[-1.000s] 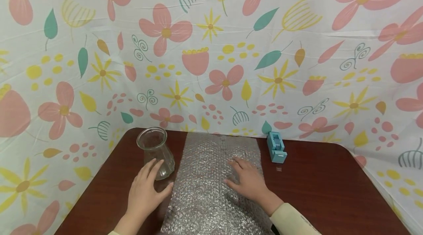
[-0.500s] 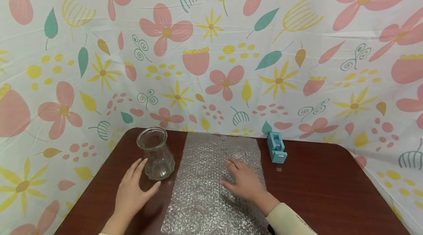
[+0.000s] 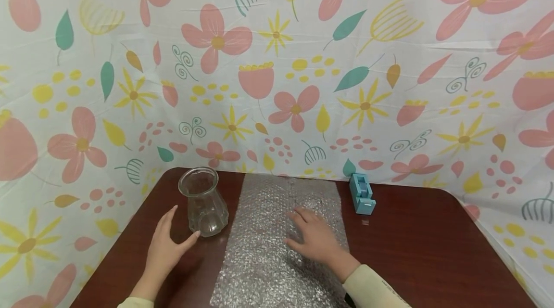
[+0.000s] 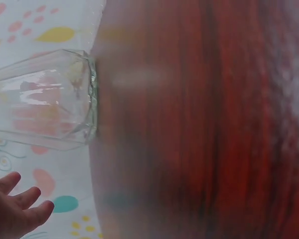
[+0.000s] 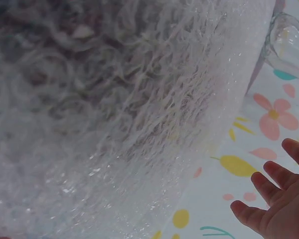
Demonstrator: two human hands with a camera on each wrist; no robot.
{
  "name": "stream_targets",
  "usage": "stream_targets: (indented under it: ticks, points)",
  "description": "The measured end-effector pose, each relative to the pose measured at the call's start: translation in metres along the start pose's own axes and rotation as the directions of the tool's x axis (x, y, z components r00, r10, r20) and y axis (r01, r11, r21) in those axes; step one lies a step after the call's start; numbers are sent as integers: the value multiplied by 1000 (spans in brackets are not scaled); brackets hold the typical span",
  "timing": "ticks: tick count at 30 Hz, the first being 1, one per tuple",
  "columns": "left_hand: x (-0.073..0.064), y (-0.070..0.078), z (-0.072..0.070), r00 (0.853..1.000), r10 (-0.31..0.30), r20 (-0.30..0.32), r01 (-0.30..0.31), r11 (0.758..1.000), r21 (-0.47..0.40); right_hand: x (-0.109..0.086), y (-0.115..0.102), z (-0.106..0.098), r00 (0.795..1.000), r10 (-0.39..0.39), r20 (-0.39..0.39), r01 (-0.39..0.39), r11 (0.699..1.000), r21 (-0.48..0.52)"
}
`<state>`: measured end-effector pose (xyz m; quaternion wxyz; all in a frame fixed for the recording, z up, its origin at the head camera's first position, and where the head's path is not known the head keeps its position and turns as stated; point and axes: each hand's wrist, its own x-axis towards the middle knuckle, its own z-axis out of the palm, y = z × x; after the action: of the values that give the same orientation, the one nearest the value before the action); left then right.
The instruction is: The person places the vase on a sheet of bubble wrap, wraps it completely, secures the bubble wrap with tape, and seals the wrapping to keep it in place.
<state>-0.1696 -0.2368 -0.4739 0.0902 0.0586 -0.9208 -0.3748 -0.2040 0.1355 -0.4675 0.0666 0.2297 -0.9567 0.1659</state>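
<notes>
A clear glass vase (image 3: 207, 207) with a wide rim and faceted base stands upright at the left of the table. My left hand (image 3: 164, 245) is just in front of it, thumb and fingers spread apart, holding nothing; the thumb tip overlaps the vase's base in the head view. In the left wrist view the vase (image 4: 45, 102) appears sideways, with the fingers (image 4: 27, 199) apart from it. A sheet of bubble wrap (image 3: 264, 250) lies flat down the middle. Over its right half is my right hand (image 3: 318, 240), fingers loosely extended, gripping nothing.
A blue tape dispenser (image 3: 362, 193) stands at the back right, beside the bubble wrap. A small clear scrap (image 3: 365, 222) lies just in front of it. The dark red-brown table (image 3: 433, 250) meets a flower-printed cloth (image 3: 277, 57) at the back and sides.
My left hand has drawn back to the left and away from the vase, uncovering its base. My right hand has shifted slightly left over the bubble wrap. The vase stays in place.
</notes>
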Motion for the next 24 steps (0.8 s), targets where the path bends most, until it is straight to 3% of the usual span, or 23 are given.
stream_targets:
  ticks: [4,10,24]
  points:
    - [7,-4,0,998,-45,47,47,998,-41,2,-2,0,1000,-2,12,2,1000,-11]
    - [16,-7,5,995,-63,71,69,993,-98,5,-4,1,1000,-19,17,20,999,-36]
    - [30,-9,25,1000,-2,26,8,976,-215,9,-11,2,999,-38,10,38,999,-22]
